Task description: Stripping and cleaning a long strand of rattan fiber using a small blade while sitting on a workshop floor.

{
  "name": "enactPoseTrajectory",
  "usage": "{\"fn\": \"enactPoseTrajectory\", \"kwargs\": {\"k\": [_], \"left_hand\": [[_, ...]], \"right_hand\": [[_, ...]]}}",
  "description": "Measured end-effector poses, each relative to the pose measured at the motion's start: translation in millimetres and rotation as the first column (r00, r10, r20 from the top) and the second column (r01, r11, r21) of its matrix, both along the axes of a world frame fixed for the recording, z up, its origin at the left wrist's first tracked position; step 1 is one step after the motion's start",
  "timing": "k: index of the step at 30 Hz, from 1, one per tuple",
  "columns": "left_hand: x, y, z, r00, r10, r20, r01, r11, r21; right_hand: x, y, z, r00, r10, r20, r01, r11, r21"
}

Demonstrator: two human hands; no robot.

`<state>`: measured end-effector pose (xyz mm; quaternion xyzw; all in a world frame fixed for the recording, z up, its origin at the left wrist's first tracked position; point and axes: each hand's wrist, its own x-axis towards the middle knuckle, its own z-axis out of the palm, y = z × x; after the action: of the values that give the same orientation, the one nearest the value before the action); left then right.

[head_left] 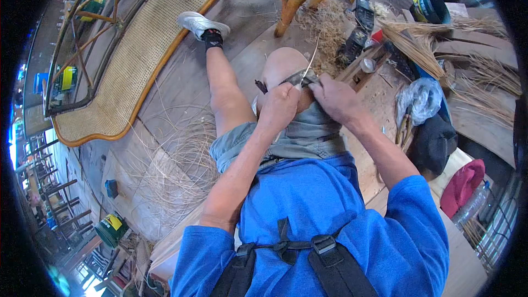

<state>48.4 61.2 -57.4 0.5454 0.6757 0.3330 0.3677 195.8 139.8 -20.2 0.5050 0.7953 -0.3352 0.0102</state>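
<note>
Both hands meet above my bent right knee [285, 61]. My left hand [280, 107] is closed, with a thin pale cane strand [312, 58] rising from beside its fingertips, its free end in the air. A dark band or pad [296, 78] lies across the knee under the strand. My right hand [336, 96] is closed just to the right, against the dark band's end; its fingers hide what they grip. Left of my legs, a loose tangle of thin cane strands [179, 170] lies on the wooden floor.
A woven cane panel with a rattan frame [148, 38] stands at the left. Rattan furniture legs [289, 14] stand ahead, near shavings [324, 25] and a black power tool [355, 44]. Right are cane bundles [412, 47], a plastic bag [421, 100] and a red cap [463, 187].
</note>
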Motion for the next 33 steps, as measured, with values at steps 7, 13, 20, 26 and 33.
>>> {"fn": "enactPoseTrajectory", "kwargs": {"k": [7, 13, 20, 26, 33], "left_hand": [[-12.6, -43.3, 13.5, 0.881, 0.264, 0.393, -0.122, 0.929, -0.35], [-46.5, -135.3, 45.8, 0.885, 0.33, 0.327, -0.076, 0.798, -0.597], [-66.2, -230.9, 54.2, 0.981, 0.082, -0.175, -0.164, 0.834, -0.527], [-43.2, -77.5, 62.4, 0.954, 0.174, -0.245, -0.241, 0.928, -0.283], [-15.4, -8.2, -3.4, 0.981, 0.073, -0.179, -0.082, 0.996, -0.045]], "right_hand": [[-4.1, -7.8, -11.5, 0.995, 0.075, 0.072, -0.082, 0.991, 0.104], [-4.1, -4.9, -16.3, 0.992, 0.094, 0.089, -0.104, 0.987, 0.118], [-8.8, -3.3, -7.8, 0.988, 0.101, 0.12, -0.109, 0.992, 0.065], [-6.3, -9.9, -10.7, 0.994, 0.092, 0.063, -0.098, 0.99, 0.106], [-9.6, -12.2, -14.2, 0.997, 0.069, 0.046, -0.075, 0.989, 0.126]]}}
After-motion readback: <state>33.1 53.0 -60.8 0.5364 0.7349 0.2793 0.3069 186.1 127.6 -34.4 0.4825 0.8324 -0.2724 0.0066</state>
